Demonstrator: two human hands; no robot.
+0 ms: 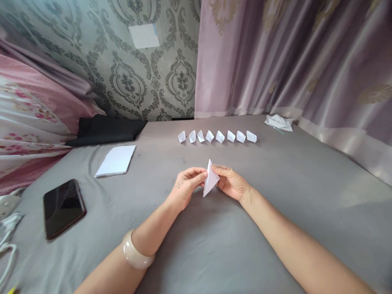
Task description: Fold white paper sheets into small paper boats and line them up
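"What's the biggest thing there?"

"The grey sheet (171, 269), spread under everything. Behind it, a purple curtain (260, 61) hangs beside a patterned wall (154, 98)."

"And next in size?"

"A black cloth (107, 130) near the wall, then a stack of white paper (115, 161) just this side of it. A dark phone (64, 208) lies nearer, on the left."

"What about the hands?"

"The left hand (184, 188) and the right hand (232, 184) meet near the middle. Each grip is clamped on one folded paper (212, 180), thumb on the near face, fingers mostly hidden behind."

"Where's that paper exactly?"

"Between the two hands, one point up and another angled down. I can't tell whether its lower tip touches the sheet."

"Anything smaller?"

"Eight little paper shapes (219, 137), standing in a row beyond the hands, close together."
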